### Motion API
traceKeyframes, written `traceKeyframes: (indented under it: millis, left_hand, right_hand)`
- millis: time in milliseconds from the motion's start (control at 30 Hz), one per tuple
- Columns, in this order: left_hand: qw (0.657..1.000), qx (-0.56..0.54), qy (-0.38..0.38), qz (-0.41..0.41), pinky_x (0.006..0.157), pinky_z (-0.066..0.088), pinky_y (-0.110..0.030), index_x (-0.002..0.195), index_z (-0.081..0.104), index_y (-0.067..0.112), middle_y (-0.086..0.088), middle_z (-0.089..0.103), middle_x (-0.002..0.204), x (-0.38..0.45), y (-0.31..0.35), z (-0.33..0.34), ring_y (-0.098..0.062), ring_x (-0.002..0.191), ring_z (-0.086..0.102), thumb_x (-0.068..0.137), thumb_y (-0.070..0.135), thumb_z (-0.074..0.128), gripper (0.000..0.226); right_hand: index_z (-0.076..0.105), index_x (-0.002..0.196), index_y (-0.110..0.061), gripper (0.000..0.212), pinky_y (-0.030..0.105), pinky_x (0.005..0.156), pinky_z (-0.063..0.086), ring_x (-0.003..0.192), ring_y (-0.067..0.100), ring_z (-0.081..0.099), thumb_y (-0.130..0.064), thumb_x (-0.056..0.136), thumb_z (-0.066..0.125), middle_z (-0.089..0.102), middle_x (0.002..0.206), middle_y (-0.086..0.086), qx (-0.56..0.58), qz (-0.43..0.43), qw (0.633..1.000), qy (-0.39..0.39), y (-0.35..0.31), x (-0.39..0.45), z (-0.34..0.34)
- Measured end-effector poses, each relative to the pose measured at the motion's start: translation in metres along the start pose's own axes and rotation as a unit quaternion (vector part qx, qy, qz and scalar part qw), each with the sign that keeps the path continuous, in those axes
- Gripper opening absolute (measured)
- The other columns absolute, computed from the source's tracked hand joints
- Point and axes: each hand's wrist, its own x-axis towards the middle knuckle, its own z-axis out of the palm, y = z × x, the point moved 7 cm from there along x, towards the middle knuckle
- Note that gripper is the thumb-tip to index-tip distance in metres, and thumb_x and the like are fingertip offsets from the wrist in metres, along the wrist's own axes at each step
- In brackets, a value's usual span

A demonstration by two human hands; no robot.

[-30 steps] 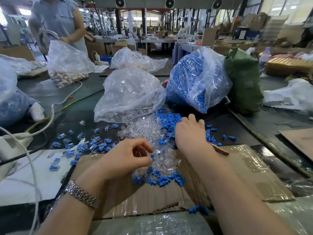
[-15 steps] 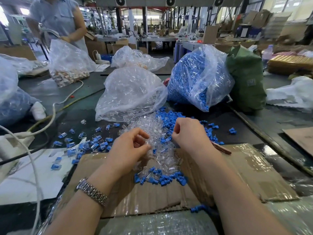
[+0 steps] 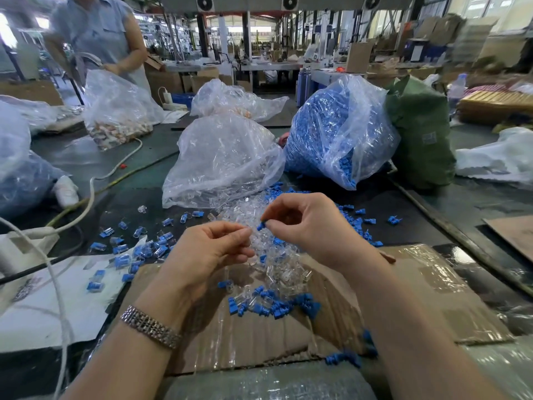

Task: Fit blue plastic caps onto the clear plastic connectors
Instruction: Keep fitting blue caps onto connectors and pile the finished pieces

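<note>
My right hand [image 3: 310, 223] pinches a small blue cap [image 3: 261, 226] between thumb and forefinger, lifted above the pile. My left hand [image 3: 207, 249] pinches a clear connector [image 3: 250, 238] at its fingertips, just left of and below the cap; the two parts are close but apart. Below both hands lies a heap of loose clear connectors [image 3: 277, 264] on taped cardboard [image 3: 418, 295]. Loose blue caps [image 3: 277, 307] lie along the heap's near edge and to its right. Finished capped connectors [image 3: 138, 252] are scattered at the left.
A clear bag of connectors [image 3: 225, 160] and a bag of blue caps [image 3: 337, 131] stand behind the heap, with a green sack [image 3: 421, 134] to the right. White cables [image 3: 86, 197] cross the left side. Another person [image 3: 101, 33] handles a bag at the far left.
Both hands have risen from the pile. The right hand now holds a blue cap and the left a clear connector, brought near each other.
</note>
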Motion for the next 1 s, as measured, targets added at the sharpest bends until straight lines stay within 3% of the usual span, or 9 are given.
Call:
traceKeyframes:
  millis: [67,167,333,467,567,667,767,1000]
  left_hand:
    - [1.0,0.002,-0.001,-0.003,0.061,0.059,-0.021,0.095,0.075,0.0,-0.016,0.076,0.082,0.0,-0.001,0.001,-0.022,0.071,0.075,0.074,0.012,0.073,0.024]
    - [1.0,0.023,-0.017,-0.004,0.063,0.059,-0.022,0.099,0.073,0.0,-0.018,0.076,0.084,-0.001,-0.002,0.003,-0.022,0.073,0.074,0.085,0.005,0.069,0.016]
    - [0.994,0.094,-0.045,0.018,0.067,0.059,-0.023,0.105,0.072,0.004,-0.017,0.076,0.09,-0.001,0.0,0.005,-0.022,0.078,0.074,0.082,0.014,0.069,0.025]
    - [0.996,0.051,-0.065,0.026,0.073,0.06,-0.026,0.107,0.071,0.007,-0.015,0.075,0.097,-0.002,0.003,0.007,-0.024,0.084,0.072,0.078,0.016,0.073,0.031]
    - [0.995,0.0,-0.092,0.045,0.078,0.06,-0.028,0.106,0.075,0.013,-0.009,0.074,0.098,-0.004,0.007,0.01,-0.022,0.089,0.072,0.074,0.01,0.079,0.032]
    - [0.992,0.077,-0.056,0.079,0.078,0.059,-0.031,0.098,0.078,0.024,-0.003,0.076,0.093,-0.005,0.011,0.007,-0.018,0.085,0.072,0.072,0.024,0.082,0.026]
    - [0.99,0.095,-0.045,0.093,0.077,0.059,-0.028,0.097,0.08,0.025,-0.007,0.078,0.093,-0.007,0.013,0.008,-0.018,0.082,0.074,0.072,0.033,0.082,0.027]
    - [0.995,0.004,-0.064,0.078,0.073,0.06,-0.025,0.101,0.08,0.01,-0.02,0.076,0.098,-0.007,0.013,0.008,-0.026,0.084,0.075,0.08,0.015,0.077,0.022]
  right_hand:
    - [0.076,0.089,-0.018,0.009,0.025,0.073,0.059,0.072,0.008,0.068,-0.01,0.088,0.074,0.073,0.076,-0.004,-0.035,-0.014,0.999,-0.006,-0.003,-0.002,0.007]
    - [0.076,0.087,-0.02,0.01,0.017,0.063,0.048,0.063,0.002,0.059,-0.01,0.087,0.073,0.065,0.069,-0.01,-0.112,-0.034,0.993,-0.01,-0.008,-0.004,0.015]
    - [0.074,0.09,-0.023,0.009,0.02,0.065,0.046,0.067,0.002,0.056,-0.015,0.089,0.069,0.062,0.076,-0.011,-0.21,-0.049,0.976,-0.03,-0.012,-0.004,0.024]
    - [0.072,0.095,-0.017,0.008,0.024,0.069,0.055,0.075,0.006,0.067,-0.012,0.094,0.065,0.069,0.081,-0.007,-0.145,0.006,0.989,-0.027,-0.002,-0.002,0.022]
    - [0.072,0.096,-0.009,0.007,0.038,0.081,0.062,0.079,0.017,0.074,-0.006,0.095,0.066,0.075,0.083,0.005,-0.009,0.057,0.998,-0.008,0.006,0.0,0.013]
    - [0.072,0.094,-0.008,0.005,0.039,0.082,0.063,0.079,0.019,0.076,-0.005,0.093,0.069,0.076,0.082,0.007,0.085,0.073,0.994,0.003,0.006,0.0,0.008]
    - [0.073,0.093,-0.012,0.006,0.039,0.081,0.063,0.079,0.018,0.075,-0.008,0.094,0.069,0.076,0.082,0.004,0.063,0.058,0.996,0.01,0.004,0.0,0.007]
    - [0.069,0.095,-0.023,0.004,0.043,0.082,0.057,0.082,0.015,0.068,-0.019,0.097,0.067,0.07,0.083,-0.007,-0.056,-0.005,0.998,-0.009,-0.006,-0.001,0.012]
